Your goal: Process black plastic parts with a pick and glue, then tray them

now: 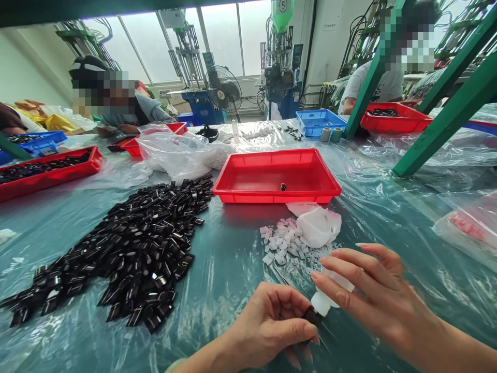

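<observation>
My left hand [277, 324] pinches a small dark part [311, 315] between thumb and fingers. Curved around a small white plastic bottle [337, 282] is my right hand [373, 290], its fingers fairly straight. The bottle tilts toward my left hand, and its white cap end [321, 302] is at the dark part; whether they touch I cannot tell. Thin metal tweezers [280, 274] run beneath or beside my left hand, partly hidden. Just beyond the hands lie small whitish pieces [285, 241] and a crumpled white bag [320, 227].
A large heap of glossy black parts [147, 248] covers the left side. Ahead stands a red tray [277, 197] with one small dark part inside. Green posts [438, 124] rise at the right. Two people sit across the table near more trays; another person's arm shows far left.
</observation>
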Motion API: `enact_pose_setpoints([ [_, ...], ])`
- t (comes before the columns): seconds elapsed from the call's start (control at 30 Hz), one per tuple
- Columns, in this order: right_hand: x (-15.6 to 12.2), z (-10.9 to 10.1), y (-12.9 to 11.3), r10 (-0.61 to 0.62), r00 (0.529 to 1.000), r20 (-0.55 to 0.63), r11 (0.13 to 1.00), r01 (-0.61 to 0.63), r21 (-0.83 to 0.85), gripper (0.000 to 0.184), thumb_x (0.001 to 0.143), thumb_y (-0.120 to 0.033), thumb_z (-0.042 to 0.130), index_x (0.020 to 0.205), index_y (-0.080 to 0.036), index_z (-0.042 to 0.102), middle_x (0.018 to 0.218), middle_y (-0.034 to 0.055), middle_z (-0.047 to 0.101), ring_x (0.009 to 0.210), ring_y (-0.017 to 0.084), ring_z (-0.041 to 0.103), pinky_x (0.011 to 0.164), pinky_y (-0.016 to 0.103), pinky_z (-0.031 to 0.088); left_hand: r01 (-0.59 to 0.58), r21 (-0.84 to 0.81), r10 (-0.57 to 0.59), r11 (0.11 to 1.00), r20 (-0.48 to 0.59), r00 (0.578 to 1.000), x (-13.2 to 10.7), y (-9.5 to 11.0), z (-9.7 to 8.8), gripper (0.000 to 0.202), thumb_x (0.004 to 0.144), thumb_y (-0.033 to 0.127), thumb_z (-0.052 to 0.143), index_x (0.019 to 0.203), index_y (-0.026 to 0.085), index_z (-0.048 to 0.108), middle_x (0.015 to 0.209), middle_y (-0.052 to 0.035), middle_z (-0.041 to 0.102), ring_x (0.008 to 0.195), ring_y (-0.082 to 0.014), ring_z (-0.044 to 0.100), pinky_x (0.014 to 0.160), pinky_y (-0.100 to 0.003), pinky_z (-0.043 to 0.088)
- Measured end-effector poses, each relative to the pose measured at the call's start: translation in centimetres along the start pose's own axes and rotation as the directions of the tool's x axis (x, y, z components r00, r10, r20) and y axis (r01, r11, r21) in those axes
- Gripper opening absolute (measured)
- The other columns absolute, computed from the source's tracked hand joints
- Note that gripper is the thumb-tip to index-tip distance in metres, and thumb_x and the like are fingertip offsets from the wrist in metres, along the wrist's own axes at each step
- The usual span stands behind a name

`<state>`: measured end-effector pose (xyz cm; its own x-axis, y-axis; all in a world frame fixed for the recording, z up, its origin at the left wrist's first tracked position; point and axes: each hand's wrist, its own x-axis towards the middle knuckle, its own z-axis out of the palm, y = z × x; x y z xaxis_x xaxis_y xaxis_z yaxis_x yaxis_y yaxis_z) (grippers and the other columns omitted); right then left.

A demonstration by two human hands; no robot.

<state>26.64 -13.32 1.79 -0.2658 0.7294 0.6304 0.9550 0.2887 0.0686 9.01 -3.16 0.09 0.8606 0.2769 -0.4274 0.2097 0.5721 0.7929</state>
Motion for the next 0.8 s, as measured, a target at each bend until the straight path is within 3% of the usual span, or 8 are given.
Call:
enact_pose_setpoints([
  [0.47, -0.2, 0.3, 0.6, 0.018, 1.000, -0.009, 0.990, -0.016, 0.138, 0.030, 0.089, -0.008, 0.038, 0.106, -0.017, 0.060, 0.103, 0.0101, 0.060, 0.102, 0.025, 0.050, 0.087, 0.048, 0.032, 0.004, -0.041, -0.003, 0.999, 0.025, 1.000, 0.1, 0.3, 0.0, 0.026, 0.059, 0.025, 0.075, 0.075, 0.010, 0.062, 0.062, -0.0041, 0.067, 0.044, -0.0086, 0.059, 0.036, -0.013, 0.046],
  [0.8, -0.9, 0.3, 0.9, 0.023, 1.000, -0.013, 0.985, -0.020, 0.169, 0.031, 0.090, -0.010, 0.036, 0.105, -0.020, 0.061, 0.103, 0.0078, 0.061, 0.102, 0.024, 0.050, 0.090, 0.048, 0.030, 0.003, -0.042, -0.002, 0.999, 0.043, 0.999, 0.1, 0.2, 0.0, 0.026, 0.059, 0.024, 0.075, 0.077, 0.009, 0.063, 0.061, -0.0044, 0.066, 0.044, -0.0090, 0.059, 0.036, -0.013, 0.046],
])
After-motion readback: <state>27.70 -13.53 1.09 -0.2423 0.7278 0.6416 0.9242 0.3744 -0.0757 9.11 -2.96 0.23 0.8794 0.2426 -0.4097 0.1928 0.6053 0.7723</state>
